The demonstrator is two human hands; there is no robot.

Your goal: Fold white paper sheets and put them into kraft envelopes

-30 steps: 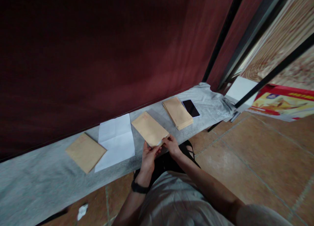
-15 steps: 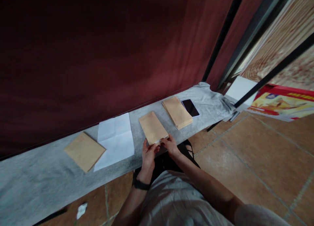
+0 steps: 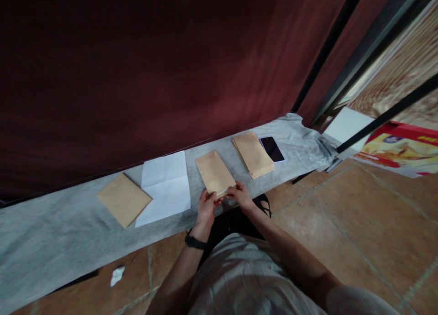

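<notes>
"On the grey-covered desk, where is the held envelope?"

"Between a creased white sheet on the left and a stack of brown envelopes on the right. Its near end is at the desk's front edge; whether the far end touches the cloth, I cannot tell."

"What are the fingers doing?"

"Left hand and right hand each have their fingers closed on a corner of that near end, where a pale strip shows."

"How far along does it look?"

"Partway, I would judge. The sheet is out, unfolded and flat. One loose envelope lies overlapping its left side, another is in hand, and the rest are piled beside a dark-screened phone. Whether any is filled or sealed, and how much is left, cannot be told."

"Which way does the held one point?"

"Its long axis runs slantwise: the far end points away from the person and leftward, the near end toward the body and rightward."
</notes>
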